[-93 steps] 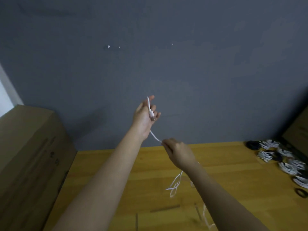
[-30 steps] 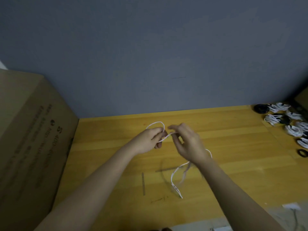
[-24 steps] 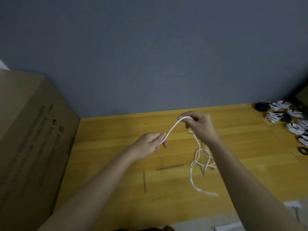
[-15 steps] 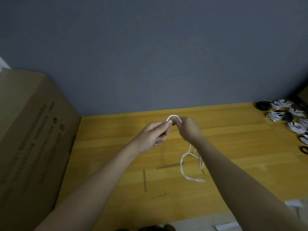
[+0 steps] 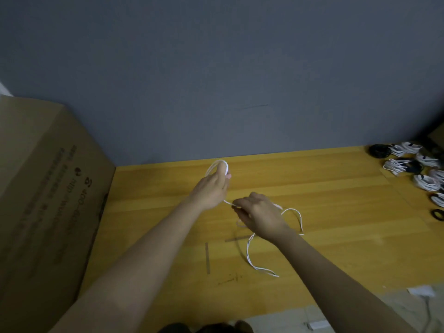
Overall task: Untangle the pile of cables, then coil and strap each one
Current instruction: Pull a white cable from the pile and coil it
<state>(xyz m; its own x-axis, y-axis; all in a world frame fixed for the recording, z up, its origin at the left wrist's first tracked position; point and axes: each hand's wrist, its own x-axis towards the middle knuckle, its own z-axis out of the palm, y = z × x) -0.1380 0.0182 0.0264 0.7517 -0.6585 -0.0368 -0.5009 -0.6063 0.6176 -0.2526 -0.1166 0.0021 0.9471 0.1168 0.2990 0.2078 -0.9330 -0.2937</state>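
A thin white cable (image 5: 249, 257) runs between both my hands above the wooden table (image 5: 336, 212). My left hand (image 5: 211, 188) holds a small coil of the cable, whose loops stick up past my fingertips. My right hand (image 5: 259, 213) sits lower and to the right and pinches the cable a short way from the coil. The loose remainder arcs out to the right of my right wrist and trails down onto the table toward me.
A large cardboard box (image 5: 43, 200) stands along the left side of the table. Several coiled white and black cables (image 5: 408, 164) lie at the far right edge. A grey wall (image 5: 240, 80) rises behind the table. Dark tape marks (image 5: 207, 258) sit near the front.
My hands were together near the coil half a second ago. My right hand has since slid down and right along the cable, away from my left hand, which has added a loop.
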